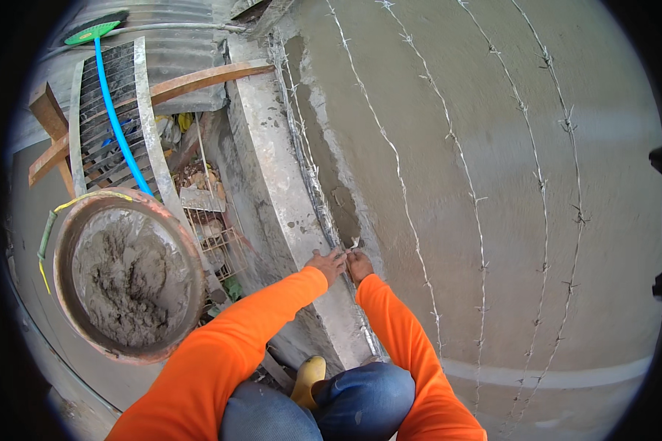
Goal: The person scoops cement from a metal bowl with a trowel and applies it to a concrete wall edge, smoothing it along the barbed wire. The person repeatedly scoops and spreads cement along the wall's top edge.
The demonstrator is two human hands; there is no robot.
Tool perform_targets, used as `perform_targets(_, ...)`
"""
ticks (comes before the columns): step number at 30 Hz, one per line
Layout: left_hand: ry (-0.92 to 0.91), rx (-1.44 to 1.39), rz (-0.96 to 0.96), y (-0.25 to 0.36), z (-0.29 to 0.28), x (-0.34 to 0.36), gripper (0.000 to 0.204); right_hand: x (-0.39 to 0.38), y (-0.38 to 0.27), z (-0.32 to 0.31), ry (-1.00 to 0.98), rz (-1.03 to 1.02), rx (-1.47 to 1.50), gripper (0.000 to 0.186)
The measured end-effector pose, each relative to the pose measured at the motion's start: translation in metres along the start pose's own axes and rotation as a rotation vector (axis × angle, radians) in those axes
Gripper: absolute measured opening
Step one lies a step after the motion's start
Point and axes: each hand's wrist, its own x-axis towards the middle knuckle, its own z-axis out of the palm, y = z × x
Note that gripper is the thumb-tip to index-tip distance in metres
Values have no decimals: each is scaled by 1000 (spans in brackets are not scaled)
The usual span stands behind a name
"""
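My left hand [329, 266] and my right hand [359, 266] are close together over a concrete ledge [278, 173], at the strand of barbed wire [307, 158] running along its right edge. The fingers of my left hand are bent in at the wire; what they pinch is hidden. Curled closed, my right hand has a small pale tip [355, 242] showing just beyond its fingers, too small to name. Beyond both hands, a rough mortar-edged gap [338, 198] lies between the ledge and a grey cement surface [412, 95].
Several barbed wire strands [484, 198] stretch along my right side. On the left stands a round tub [200, 294] of wet mortar [129, 275]. Behind it are a metal grate [146, 110], a blue-handled broom [114, 110], a wooden beam [198, 79] and rubble [202, 198]. My yellow boot [309, 378] is beside the ledge.
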Motion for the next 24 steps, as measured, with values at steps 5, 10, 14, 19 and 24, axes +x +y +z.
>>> perform_targets(5,23,-20,13,-3,3,-3,57,-16,-7,-28,-63,127,86,51)
perform_targets(10,41,-15,18,-3,5,0,58,-46,-29,-58,67,-45,-12,53)
perform_targets(14,16,-25,23,-2,1,4,57,-40,-52,-54,23,-103,-279,53)
perform_targets(19,20,-51,9,-3,-2,-4,55,-15,-90,-37,-73,-55,-253,59)
perform_targets(24,57,-51,21,-3,-2,-6,53,-12,-101,-39,51,-68,-254,60)
